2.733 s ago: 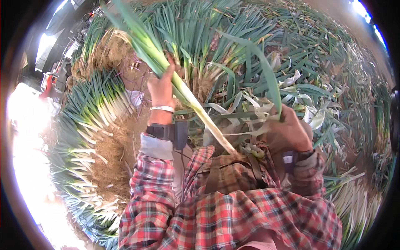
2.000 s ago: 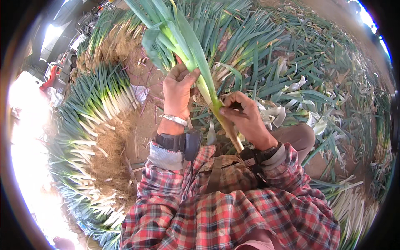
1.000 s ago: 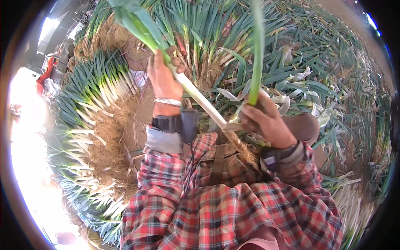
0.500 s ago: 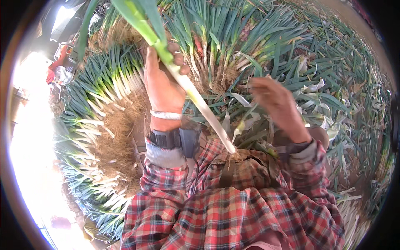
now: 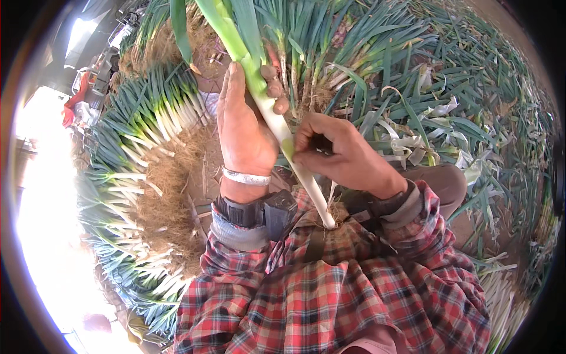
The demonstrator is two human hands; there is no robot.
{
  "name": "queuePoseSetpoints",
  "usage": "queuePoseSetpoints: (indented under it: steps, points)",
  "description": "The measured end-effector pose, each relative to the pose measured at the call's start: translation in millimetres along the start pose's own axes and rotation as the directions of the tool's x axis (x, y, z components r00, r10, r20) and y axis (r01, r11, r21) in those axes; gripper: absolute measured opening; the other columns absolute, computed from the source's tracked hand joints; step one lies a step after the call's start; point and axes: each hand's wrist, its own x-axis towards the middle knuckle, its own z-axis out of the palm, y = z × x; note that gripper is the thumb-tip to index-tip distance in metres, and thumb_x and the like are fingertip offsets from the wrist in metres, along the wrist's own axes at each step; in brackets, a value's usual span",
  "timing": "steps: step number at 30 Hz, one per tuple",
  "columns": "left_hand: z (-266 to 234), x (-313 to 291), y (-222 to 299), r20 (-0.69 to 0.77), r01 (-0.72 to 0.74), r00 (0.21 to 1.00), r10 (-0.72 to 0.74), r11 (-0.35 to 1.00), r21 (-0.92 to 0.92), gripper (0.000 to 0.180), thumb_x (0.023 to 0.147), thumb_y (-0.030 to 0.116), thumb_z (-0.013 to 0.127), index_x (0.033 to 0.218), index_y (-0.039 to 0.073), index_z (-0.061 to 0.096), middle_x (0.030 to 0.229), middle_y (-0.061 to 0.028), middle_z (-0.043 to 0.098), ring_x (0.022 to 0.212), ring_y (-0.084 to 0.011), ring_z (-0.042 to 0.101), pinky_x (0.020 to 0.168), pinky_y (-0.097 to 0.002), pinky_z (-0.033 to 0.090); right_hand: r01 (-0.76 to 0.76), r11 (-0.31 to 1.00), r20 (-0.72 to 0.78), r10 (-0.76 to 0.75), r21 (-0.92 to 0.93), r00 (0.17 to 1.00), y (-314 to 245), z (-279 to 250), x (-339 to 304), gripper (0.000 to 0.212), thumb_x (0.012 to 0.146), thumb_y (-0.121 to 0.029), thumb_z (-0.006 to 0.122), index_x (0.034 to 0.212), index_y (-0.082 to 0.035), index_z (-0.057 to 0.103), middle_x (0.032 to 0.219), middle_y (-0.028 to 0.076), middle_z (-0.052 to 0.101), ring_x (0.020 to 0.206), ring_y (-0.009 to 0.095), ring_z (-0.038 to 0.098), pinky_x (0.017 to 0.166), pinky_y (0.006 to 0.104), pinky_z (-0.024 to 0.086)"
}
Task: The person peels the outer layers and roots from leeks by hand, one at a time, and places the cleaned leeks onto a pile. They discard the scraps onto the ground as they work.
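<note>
Right hand [image 5: 339,156] back at leek [image 5: 277,118]; left hand [image 5: 244,127] grips stalk.

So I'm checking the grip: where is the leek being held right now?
In the head view the leek runs up the middle, gripped by the left hand on its left and pinched by the right hand lower down, root end by the plaid shirt.

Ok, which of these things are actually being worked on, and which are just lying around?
In hand:
- leek, stalk gripped by left hand
- right hand, pinching the white stalk

Lying about:
- row of laid-out leeks, left
- loose leek pile, ahead and right
- peeled skins
</note>
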Motion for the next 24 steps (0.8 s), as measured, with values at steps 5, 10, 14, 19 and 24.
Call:
queuePoseSetpoints:
  steps: [5, 10, 14, 19, 24]
  points:
    - [5, 0, -1, -0.051, -0.023, 0.998, 0.023, 1.0, -0.001, 0.029, 0.103, 0.031, 0.046, 0.114, 0.004, 0.05, 0.091, -0.0047, 0.054, 0.075, -0.0131, 0.047, 0.06, -0.0271, 0.04, -0.029, 0.999, -0.233, 0.039, 0.045, 0.972, 13, 12, -1, 0.015, 0.083, 0.001, 0.069, 0.092, 0.0, 0.057, 0.082, 0.0, 0.058, 0.079, 0.006, 0.053, 0.071, 0.0264, 0.046]
    - [7, -1, -3, -0.07, -0.046, 0.996, 0.049, 0.997, 0.057, 0.028, 0.102, 0.03, 0.048, 0.112, 0.005, 0.05, 0.09, -0.0047, 0.054, 0.075, -0.0128, 0.048, 0.059, -0.027, 0.04, -0.024, 0.995, -0.134, 0.011, -0.099, 0.991, 12, 11, -4, 0.019, 0.082, 0.001, 0.07, 0.096, 0.0, 0.057, 0.082, 0.003, 0.057, 0.08, 0.007, 0.054, 0.072, 0.0274, 0.047]
    - [10, -5, -6, -0.087, -0.062, 0.994, 0.067, 0.996, 0.061, 0.027, 0.102, 0.03, 0.049, 0.111, 0.004, 0.051, 0.09, -0.0046, 0.054, 0.075, -0.0127, 0.048, 0.06, -0.0265, 0.041, -0.015, 0.999, -0.129, 0.01, -0.038, 0.992, 5, 8, -11, 0.016, 0.082, 0.003, 0.068, 0.092, -0.001, 0.056, 0.089, 0.006, 0.06, 0.084, 0.011, 0.057, 0.075, 0.0292, 0.047]
    - [10, 2, -8, -0.156, -0.063, 0.984, 0.081, 0.991, 0.116, 0.027, 0.102, 0.03, 0.048, 0.11, 0.004, 0.051, 0.089, -0.0042, 0.055, 0.071, -0.0123, 0.049, 0.059, -0.0262, 0.043, 0.223, 0.973, 0.02, -0.222, -0.062, 0.975, 13, -5, -47, 0.018, 0.084, 0.009, 0.058, 0.093, -0.005, 0.049, 0.108, 0.013, 0.061, 0.103, 0.025, 0.061, 0.088, 0.0364, 0.046]
    - [-15, 13, -13, -0.167, -0.108, 0.971, 0.169, 0.94, 0.323, 0.025, 0.102, 0.026, 0.046, 0.108, 0.002, 0.05, 0.084, -0.005, 0.053, 0.064, -0.0093, 0.046, 0.05, -0.0231, 0.039, -0.196, 0.912, 0.026, 0.2, 0.36, 0.979, 25, -14, -82, 0.011, 0.09, -0.003, 0.057, 0.096, -0.003, 0.047, 0.094, 0.009, 0.06, 0.094, 0.016, 0.06, 0.082, 0.0326, 0.047]
